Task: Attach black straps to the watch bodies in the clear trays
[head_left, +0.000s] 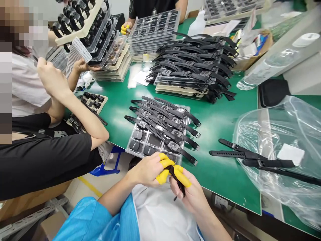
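Low over the lap, just off the green table [220, 180] edge, the left hand [146, 169] and right hand [190, 194], yellow-capped fingertips [164, 175] together, both pinched a small black watch strap [178, 182], dark and narrow, hanging downward between them.

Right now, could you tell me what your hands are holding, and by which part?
Both hands, left hand and right hand, pinch a black watch strap near its upper end between yellow-capped fingertips.

A single head-worn camera looks forward and down, close over the hands [165, 175] and across the green table [220, 124].
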Motion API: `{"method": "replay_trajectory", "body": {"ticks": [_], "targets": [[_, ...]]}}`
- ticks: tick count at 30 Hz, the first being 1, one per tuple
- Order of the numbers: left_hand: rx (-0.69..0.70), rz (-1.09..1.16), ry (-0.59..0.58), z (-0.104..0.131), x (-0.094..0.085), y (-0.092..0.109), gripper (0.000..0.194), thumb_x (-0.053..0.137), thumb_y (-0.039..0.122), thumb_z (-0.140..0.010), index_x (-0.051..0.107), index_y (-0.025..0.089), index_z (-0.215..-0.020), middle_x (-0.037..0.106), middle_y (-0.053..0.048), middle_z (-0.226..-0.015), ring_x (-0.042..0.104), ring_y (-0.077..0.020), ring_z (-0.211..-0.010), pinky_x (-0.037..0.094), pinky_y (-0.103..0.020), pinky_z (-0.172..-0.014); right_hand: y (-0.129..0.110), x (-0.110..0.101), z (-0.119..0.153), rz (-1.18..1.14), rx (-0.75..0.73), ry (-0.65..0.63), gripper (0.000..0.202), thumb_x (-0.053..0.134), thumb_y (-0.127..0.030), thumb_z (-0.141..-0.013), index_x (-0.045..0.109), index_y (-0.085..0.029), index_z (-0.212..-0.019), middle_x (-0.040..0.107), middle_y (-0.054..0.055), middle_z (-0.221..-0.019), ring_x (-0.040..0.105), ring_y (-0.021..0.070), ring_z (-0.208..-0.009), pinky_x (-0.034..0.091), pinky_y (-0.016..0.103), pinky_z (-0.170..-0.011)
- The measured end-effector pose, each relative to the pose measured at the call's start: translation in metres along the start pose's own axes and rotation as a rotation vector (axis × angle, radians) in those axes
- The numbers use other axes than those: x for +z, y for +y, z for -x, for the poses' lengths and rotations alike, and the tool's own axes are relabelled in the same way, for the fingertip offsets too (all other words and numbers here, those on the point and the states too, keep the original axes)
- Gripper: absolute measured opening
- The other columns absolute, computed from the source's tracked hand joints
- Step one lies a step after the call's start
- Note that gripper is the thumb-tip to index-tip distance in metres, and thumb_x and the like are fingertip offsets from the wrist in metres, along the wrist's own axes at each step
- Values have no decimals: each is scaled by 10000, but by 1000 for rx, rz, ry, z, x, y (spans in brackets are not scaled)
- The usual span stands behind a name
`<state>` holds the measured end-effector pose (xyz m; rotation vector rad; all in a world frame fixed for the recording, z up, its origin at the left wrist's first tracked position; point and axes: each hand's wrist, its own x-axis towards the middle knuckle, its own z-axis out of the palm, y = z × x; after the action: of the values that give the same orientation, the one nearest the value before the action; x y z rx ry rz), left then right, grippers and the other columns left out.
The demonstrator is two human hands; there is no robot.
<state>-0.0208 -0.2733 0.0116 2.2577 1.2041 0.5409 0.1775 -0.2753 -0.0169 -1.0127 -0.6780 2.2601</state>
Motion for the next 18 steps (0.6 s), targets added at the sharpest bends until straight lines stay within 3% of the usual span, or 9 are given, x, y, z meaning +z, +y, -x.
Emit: {"method": "replay_trajectory", "body": {"ticks": [7, 11, 15, 18], "targets": [[-22, -35, -20, 1, 1, 0, 362, 491, 289, -986, 603, 114, -1283, 683, -167, -1144, 641, -272, -1058, 592, -413, -946, 0, 3, 1, 89, -6, 29, 544, 753, -723, -851, 584, -208, -804, 550, -43, -470, 322, 69, -382, 238, 233, -429], [-12, 82, 3, 1, 2, 0, 360, 431, 262, -1031, 589, 125, -1323, 696, -171, -1170, 663, -265, -1091, 592, -422, -969, 3, 4, 1, 134, -38, 25, 531, 744, -720, -861, 585, -215, -820, 562, -38, -484, 347, 83, -383, 257, 247, -433], [-74, 267, 154, 4, 6, -3, 390, 529, 371, -1058, 577, 132, -1363, 724, -160, -1171, 703, -244, -1056, 605, -375, -914, 4, -2, 0, 153, -116, 37, 480, 709, -702, -899, 614, -232, -918, 597, -23, -549, 442, 130, -438, 348, 274, -462], [-130, 372, 333, 7, 15, -5, 337, 670, 453, -1005, 673, 159, -1171, 748, -114, -1027, 708, -204, -924, 593, -336, -847, 3, -9, -2, 227, -197, 17, 433, 709, -663, -921, 621, -241, -949, 591, -19, -590, 503, 155, -523, 422, 296, -544]]}}
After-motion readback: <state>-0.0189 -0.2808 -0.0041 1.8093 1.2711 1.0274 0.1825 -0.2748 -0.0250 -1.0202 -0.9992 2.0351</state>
